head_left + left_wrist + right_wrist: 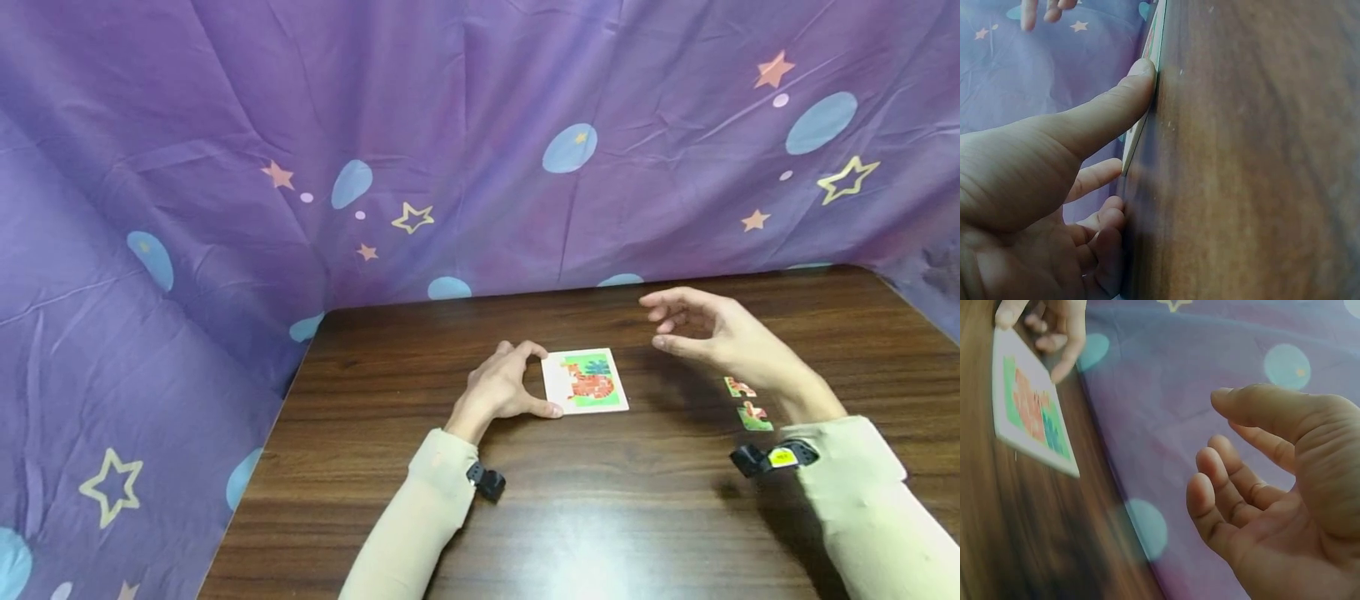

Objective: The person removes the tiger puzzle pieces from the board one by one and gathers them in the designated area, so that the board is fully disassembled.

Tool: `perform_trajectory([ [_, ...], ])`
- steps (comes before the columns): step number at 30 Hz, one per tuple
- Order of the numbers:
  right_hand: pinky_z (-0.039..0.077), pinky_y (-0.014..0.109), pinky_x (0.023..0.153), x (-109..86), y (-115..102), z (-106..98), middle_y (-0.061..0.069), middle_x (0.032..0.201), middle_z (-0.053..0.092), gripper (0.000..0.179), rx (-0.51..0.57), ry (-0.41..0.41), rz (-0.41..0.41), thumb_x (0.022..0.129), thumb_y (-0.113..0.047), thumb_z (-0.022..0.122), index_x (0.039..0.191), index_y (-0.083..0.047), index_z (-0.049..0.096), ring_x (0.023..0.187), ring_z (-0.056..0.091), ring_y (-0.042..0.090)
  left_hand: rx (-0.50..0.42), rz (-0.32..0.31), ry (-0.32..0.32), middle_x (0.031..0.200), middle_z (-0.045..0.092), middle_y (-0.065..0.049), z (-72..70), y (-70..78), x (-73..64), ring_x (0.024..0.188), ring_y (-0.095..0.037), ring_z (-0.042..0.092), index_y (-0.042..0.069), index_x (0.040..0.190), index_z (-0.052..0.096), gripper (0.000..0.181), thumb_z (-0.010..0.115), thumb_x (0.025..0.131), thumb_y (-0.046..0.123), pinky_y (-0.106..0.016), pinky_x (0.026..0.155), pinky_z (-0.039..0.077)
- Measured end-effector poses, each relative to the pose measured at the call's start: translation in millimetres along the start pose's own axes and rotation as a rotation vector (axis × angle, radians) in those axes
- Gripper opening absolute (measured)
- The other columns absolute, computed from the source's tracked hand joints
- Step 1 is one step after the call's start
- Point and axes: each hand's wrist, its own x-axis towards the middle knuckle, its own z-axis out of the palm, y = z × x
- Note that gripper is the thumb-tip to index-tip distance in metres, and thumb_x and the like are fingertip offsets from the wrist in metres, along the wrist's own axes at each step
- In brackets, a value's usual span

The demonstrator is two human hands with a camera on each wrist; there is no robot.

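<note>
A small square jigsaw puzzle (551, 379) in a white frame lies on the table, showing a red-orange animal against green with a dark blue plant. My left hand (501, 385) holds it by the left side, thumb on the near edge and index finger at the far corner. In the left wrist view the puzzle (1136, 140) appears nearly edge-on beside the thumb. Raised over the table to the right of the puzzle, my right hand (731, 340) has loosely bent fingers, thumb apart from them, and nothing between. Two loose puzzle pieces (754, 416) lie near the right wrist.
The dark brown wooden table (390, 417) reaches back to a purple cloth (465, 150) with stars and blue ovals, which also hangs along the left side. A black wrist camera (487, 482) is strapped over each pale sleeve (420, 508).
</note>
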Motion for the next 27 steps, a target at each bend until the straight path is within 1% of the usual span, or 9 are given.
perform_trajectory([
  [2, 0.058, 0.021, 0.089, 6.4, -1, 9, 0.004, 0.122, 0.073, 0.05, 0.028, -0.015, -0.005, 0.099, 0.0, 0.082, 0.146, -0.008, 0.068, 0.106, 0.072, 0.018, 0.002, 0.001, -0.001, 0.144, 0.06, -0.003, 0.2, 0.1, 0.0, 0.13, -0.024, 0.066, 0.037, 0.155, 0.056, 0.095, 0.103, 0.075, 0.058, -0.052, 0.103, 0.056],
  [5, 0.057, 0.02, 0.092, 15.3, 0, 20, 0.006, 0.123, 0.072, 0.05, 0.037, -0.035, -0.022, 0.1, -0.001, 0.082, 0.148, -0.006, 0.067, 0.107, 0.072, 0.02, -0.002, 0.005, -0.002, 0.142, 0.06, -0.004, -0.1, -0.1, -0.4, 0.129, -0.024, 0.066, 0.036, 0.155, 0.056, 0.096, 0.102, 0.074, 0.059, -0.052, 0.103, 0.056],
  [8, 0.058, 0.021, 0.092, 24.1, 1, 32, 0.008, 0.124, 0.071, 0.049, 0.053, -0.052, -0.02, 0.101, -0.002, 0.081, 0.148, -0.005, 0.066, 0.108, 0.072, 0.022, -0.009, 0.004, -0.001, 0.141, 0.061, -0.003, -1.7, -1.0, -1.6, 0.129, -0.024, 0.066, 0.036, 0.154, 0.057, 0.095, 0.103, 0.074, 0.059, -0.051, 0.102, 0.056],
  [11, 0.058, 0.022, 0.092, 32.9, 1, 44, 0.01, 0.124, 0.07, 0.048, 0.07, -0.068, -0.011, 0.101, -0.004, 0.081, 0.147, -0.005, 0.067, 0.108, 0.071, 0.021, -0.009, 0.0, 0.004, 0.139, 0.062, -0.003, -3.9, -2.4, -2.4, 0.127, -0.023, 0.067, 0.036, 0.153, 0.058, 0.095, 0.103, 0.073, 0.058, -0.05, 0.102, 0.057],
  [16, 0.059, 0.024, 0.091, 44.1, 5, 60, 0.014, 0.122, 0.069, 0.048, 0.098, -0.091, -0.017, 0.099, 0.0, 0.081, 0.145, -0.003, 0.067, 0.105, 0.07, 0.018, -0.009, 0.007, 0.005, 0.139, 0.062, -0.003, -5.7, -3.2, -1.7, 0.126, -0.023, 0.067, 0.035, 0.154, 0.057, 0.095, 0.103, 0.074, 0.059, -0.05, 0.102, 0.057],
  [19, 0.059, 0.024, 0.091, 46.4, 12, 67, 0.023, 0.123, 0.068, 0.048, 0.114, -0.109, -0.009, 0.098, 0.003, 0.081, 0.145, -0.001, 0.067, 0.105, 0.07, 0.018, -0.009, 0.008, 0.003, 0.14, 0.062, -0.003, -4.5, -2.6, -0.8, 0.127, -0.023, 0.066, 0.035, 0.154, 0.057, 0.096, 0.103, 0.073, 0.059, -0.05, 0.103, 0.057],
  [22, 0.058, 0.023, 0.093, 44.9, 21, 72, 0.03, 0.126, 0.067, 0.049, 0.121, -0.125, 0.021, 0.098, 0.004, 0.08, 0.145, 0.003, 0.066, 0.105, 0.069, 0.019, -0.009, 0.007, -0.002, 0.14, 0.062, -0.003, -3.0, -1.7, -0.2, 0.128, -0.023, 0.066, 0.035, 0.155, 0.057, 0.096, 0.102, 0.074, 0.059, -0.05, 0.103, 0.057],
  [24, 0.058, 0.023, 0.093, 42.9, 27, 75, 0.031, 0.126, 0.067, 0.049, 0.113, -0.133, 0.039, 0.099, 0.004, 0.079, 0.145, 0.006, 0.065, 0.105, 0.069, 0.019, -0.011, 0.007, -0.003, 0.14, 0.061, -0.004, -2.3, -0.8, 0.0, 0.128, -0.023, 0.066, 0.035, 0.155, 0.056, 0.096, 0.102, 0.075, 0.059, -0.05, 0.103, 0.056],
  [27, 0.058, 0.023, 0.093, 40.2, 35, 80, 0.028, 0.126, 0.068, 0.049, 0.108, -0.147, 0.064, 0.099, 0.004, 0.079, 0.145, 0.008, 0.064, 0.106, 0.069, 0.02, -0.014, 0.005, -0.006, 0.14, 0.061, -0.003, -1.2, -0.3, 0.2, 0.128, -0.023, 0.066, 0.034, 0.155, 0.056, 0.096, 0.102, 0.075, 0.059, -0.05, 0.103, 0.056],
])
